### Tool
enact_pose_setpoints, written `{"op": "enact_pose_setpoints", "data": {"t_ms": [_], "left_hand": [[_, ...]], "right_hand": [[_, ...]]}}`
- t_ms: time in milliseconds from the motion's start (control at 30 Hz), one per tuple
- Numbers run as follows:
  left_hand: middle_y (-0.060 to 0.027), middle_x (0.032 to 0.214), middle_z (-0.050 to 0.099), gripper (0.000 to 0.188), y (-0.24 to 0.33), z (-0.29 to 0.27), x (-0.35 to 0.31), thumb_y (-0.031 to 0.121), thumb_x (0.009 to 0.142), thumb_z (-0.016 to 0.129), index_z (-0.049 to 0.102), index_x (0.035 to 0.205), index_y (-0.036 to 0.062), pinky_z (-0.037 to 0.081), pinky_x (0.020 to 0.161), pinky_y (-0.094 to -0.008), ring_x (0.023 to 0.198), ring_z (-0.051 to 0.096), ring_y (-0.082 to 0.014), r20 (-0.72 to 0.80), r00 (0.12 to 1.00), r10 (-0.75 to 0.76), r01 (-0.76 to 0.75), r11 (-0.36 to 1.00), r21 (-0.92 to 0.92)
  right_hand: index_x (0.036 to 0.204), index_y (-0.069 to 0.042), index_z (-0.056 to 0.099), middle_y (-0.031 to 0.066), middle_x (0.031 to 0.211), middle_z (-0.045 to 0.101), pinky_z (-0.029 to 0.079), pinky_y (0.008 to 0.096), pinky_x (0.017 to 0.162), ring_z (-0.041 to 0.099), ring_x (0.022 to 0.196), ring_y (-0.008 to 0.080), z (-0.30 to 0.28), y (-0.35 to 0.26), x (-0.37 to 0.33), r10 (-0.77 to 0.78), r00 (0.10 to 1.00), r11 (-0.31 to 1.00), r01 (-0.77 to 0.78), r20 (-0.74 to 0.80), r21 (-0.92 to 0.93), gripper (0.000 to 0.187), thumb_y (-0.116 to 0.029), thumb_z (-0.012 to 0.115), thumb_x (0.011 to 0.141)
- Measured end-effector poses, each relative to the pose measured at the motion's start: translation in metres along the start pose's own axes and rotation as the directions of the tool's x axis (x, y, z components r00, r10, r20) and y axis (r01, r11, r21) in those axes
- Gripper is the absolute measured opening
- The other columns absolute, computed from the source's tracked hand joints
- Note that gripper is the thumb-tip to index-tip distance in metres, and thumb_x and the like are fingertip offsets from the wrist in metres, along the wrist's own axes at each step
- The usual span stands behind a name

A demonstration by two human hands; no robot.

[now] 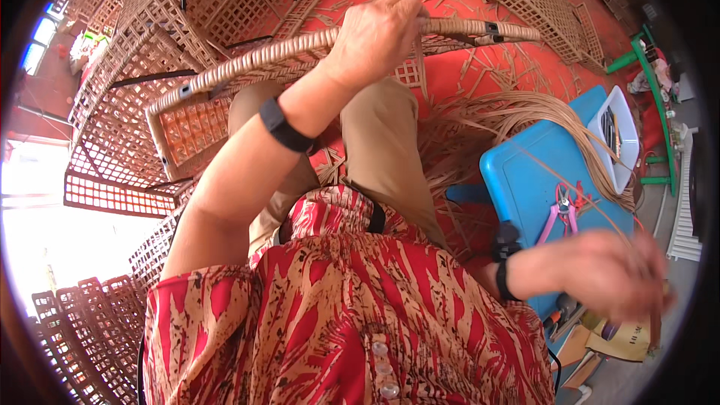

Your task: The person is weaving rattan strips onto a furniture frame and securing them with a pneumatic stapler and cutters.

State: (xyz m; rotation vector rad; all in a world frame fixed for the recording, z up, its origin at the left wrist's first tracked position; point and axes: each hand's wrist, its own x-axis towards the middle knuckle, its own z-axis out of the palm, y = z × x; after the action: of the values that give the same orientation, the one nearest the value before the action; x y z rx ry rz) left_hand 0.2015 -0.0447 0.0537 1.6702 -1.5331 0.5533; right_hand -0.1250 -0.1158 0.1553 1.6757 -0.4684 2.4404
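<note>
My left hand (375, 37) is closed over the strand-wrapped rim (262, 58) of a woven wicker piece, which rests across my knees. The rim is tan, with small black fittings near both ends. Under it, a woven lattice panel (199, 139) shows at the left. A loose strand hangs beside my left fingers. Out to the right, my right hand (611, 274) is blurred by motion, its fingers curled. A thin tan strand (559, 176) runs down to it and seems pinched there. Below that hand lies a yellowish packet (622, 337).
On a blue stool (525, 165) lie pink-handled cutters (561, 214), a bundle of tan strands (540, 112) and a white tray (615, 135). Woven lattice pieces (127, 120) stack up at left; another (532, 7) lies far right. Strand scraps litter the red floor covering (450, 67). A green frame (656, 105) stands right.
</note>
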Motion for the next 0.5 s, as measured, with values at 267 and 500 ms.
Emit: {"op": "enact_pose_setpoints", "data": {"t_ms": [267,500], "left_hand": [[-0.0102,0.086,0.059,0.013,-0.015,0.02,0.004,0.014,0.08,0.062,0.06,0.092,0.0095,0.053,0.063,-0.0429,0.077,0.063,-0.032,0.041,0.999,0.017,-0.017,1.0,0.003],[-0.0107,0.087,0.062,0.016,-0.012,0.031,0.018,0.021,0.079,0.065,0.065,0.089,0.0078,0.052,0.072,-0.0441,0.082,0.064,-0.032,0.067,0.997,-0.036,0.046,0.985,-0.167]], "right_hand": [[0.092,0.0,0.059,0.0057,0.064,0.053,0.036,0.027,0.041,0.046,0.049,0.0119,0.021,-0.121,-0.065,0.052,0.026,0.007,-1.0,0.998,0.026,0.017,-0.013,0.05,0.095],[0.1,-0.002,0.059,0.0046,0.075,0.061,0.041,0.0201,0.048,0.055,0.059,0.0069,0.071,-0.111,-0.239,-0.044,-0.633,-0.114,-0.765,0.773,-0.633,0.017,-0.015,0.049,0.096]]}}
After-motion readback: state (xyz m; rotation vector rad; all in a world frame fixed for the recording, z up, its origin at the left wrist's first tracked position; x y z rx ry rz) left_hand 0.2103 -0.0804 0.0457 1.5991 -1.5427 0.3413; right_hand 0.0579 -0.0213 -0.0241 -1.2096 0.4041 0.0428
